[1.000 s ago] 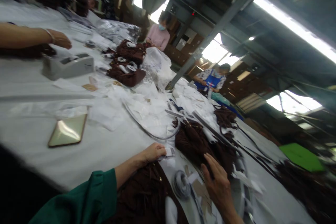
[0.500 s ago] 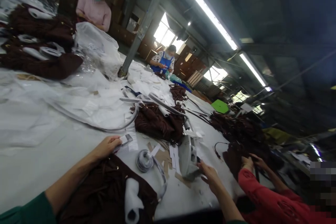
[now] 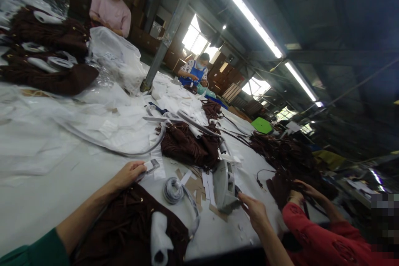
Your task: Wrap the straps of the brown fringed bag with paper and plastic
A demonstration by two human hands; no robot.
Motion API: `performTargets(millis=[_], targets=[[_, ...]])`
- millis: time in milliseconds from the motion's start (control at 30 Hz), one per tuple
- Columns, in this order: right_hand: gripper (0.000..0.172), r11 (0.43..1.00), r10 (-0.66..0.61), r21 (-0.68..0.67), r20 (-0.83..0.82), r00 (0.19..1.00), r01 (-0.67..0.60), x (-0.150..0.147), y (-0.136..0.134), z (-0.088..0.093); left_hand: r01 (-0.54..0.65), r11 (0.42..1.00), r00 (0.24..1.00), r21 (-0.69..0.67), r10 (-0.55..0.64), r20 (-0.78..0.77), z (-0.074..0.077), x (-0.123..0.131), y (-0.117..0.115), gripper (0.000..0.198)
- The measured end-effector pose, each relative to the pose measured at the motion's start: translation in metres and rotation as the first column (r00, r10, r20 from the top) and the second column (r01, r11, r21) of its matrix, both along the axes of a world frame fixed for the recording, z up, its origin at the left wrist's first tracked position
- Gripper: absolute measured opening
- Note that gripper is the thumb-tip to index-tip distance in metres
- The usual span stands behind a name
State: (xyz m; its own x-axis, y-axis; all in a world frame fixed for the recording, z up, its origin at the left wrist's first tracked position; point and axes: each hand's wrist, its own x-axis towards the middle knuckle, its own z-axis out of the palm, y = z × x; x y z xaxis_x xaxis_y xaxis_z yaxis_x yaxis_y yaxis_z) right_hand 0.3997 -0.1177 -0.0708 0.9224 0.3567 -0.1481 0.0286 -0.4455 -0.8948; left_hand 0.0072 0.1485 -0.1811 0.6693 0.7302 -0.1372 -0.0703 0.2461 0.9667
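My left hand [image 3: 127, 173] rests on the white table [image 3: 46, 191], fingers closed on a small white tag [image 3: 151, 166]. Under my left forearm lies a dark brown fringed bag [image 3: 127, 228] with a white foam-wrapped handle [image 3: 158, 237]. My right hand [image 3: 254, 212] reaches toward a grey tape dispenser [image 3: 225, 187], its fingertips at the dispenser's lower right edge; whether the fingers grip anything is unclear. A coiled grey strap [image 3: 173, 189] lies between my two hands.
More brown fringed bags [image 3: 187, 145] and white wrapping sheets [image 3: 112, 124] cover the table. A person in a red sleeve [image 3: 314, 232] handles brown bags at the right. Two other people work at the far end beside a steel post [image 3: 168, 33].
The view swung right over the last second. My right hand left the brown bag and reached the tape dispenser. My left hand kept hold of the white tag.
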Motion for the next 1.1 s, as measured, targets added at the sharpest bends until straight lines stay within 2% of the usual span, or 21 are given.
performTargets(millis=[167,333,433,533,700,800,900,1000,1100], targets=[[0.039,0.996,-0.076,0.046,0.049,0.996,0.074,-0.010,-0.024,-0.001,-0.007,1.000,1.000,0.021,0.008,-0.012,0.004,-0.001,-0.001,0.027],[0.043,0.996,-0.072,-0.052,0.021,0.997,0.073,-0.026,-0.039,-0.032,-0.013,1.000,0.999,0.026,0.013,-0.030,0.006,-0.001,-0.002,0.026],[0.043,0.991,-0.053,-0.117,0.075,0.996,0.062,-0.029,-0.040,-0.050,-0.016,1.000,0.999,0.013,0.016,-0.032,0.006,-0.002,-0.002,0.027],[0.035,0.977,-0.015,-0.208,0.160,0.987,0.049,-0.031,-0.045,-0.061,-0.019,0.999,1.000,0.033,0.020,-0.018,0.008,-0.002,-0.002,0.029],[0.035,0.951,0.097,-0.309,0.249,0.964,-0.017,-0.048,-0.053,-0.069,-0.002,0.984,1.000,0.177,0.003,-0.002,0.010,0.001,-0.003,0.032],[0.041,0.935,0.209,-0.335,0.261,0.942,-0.115,-0.071,-0.029,-0.060,-0.007,0.963,0.999,0.268,0.017,-0.035,0.011,0.005,-0.004,0.031],[0.046,0.901,0.385,-0.309,0.245,0.890,-0.304,-0.112,0.023,-0.041,-0.035,0.944,0.995,0.328,0.065,-0.082,0.009,0.007,-0.002,0.025],[0.046,0.783,0.621,-0.214,0.210,0.755,-0.584,-0.169,0.082,-0.022,-0.050,0.910,0.987,0.411,0.108,-0.119,0.010,0.006,-0.001,0.017],[0.038,0.638,0.765,-0.153,0.242,0.597,-0.755,-0.218,0.132,-0.015,-0.050,0.880,0.982,0.473,0.131,-0.139,0.014,0.003,-0.003,0.012]])
